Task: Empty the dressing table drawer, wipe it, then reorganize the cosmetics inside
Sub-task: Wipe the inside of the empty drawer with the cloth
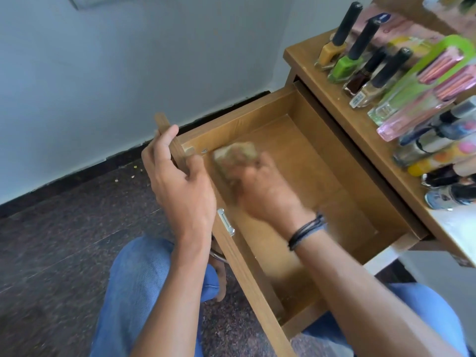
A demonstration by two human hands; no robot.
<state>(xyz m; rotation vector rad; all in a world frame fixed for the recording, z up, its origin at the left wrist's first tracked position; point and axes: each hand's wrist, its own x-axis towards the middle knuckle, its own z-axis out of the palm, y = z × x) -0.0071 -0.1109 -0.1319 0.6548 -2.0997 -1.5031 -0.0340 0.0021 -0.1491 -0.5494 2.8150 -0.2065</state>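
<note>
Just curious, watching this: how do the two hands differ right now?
The left hand grips the drawer by its front edge and looks sharp; the right hand holds a cloth inside the drawer and looks blurred. Only the right wrist wears dark bands. Both are bare.

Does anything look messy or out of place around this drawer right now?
A few pale yellowish crumbs lie on the dark speckled floor by the wall, left of the open wooden drawer. Nothing else stands out.

Bare drawer floor (316, 181) beyond the cloth (235, 157); crowded bottles (360, 68) along the tabletop edge (342, 112).
</note>
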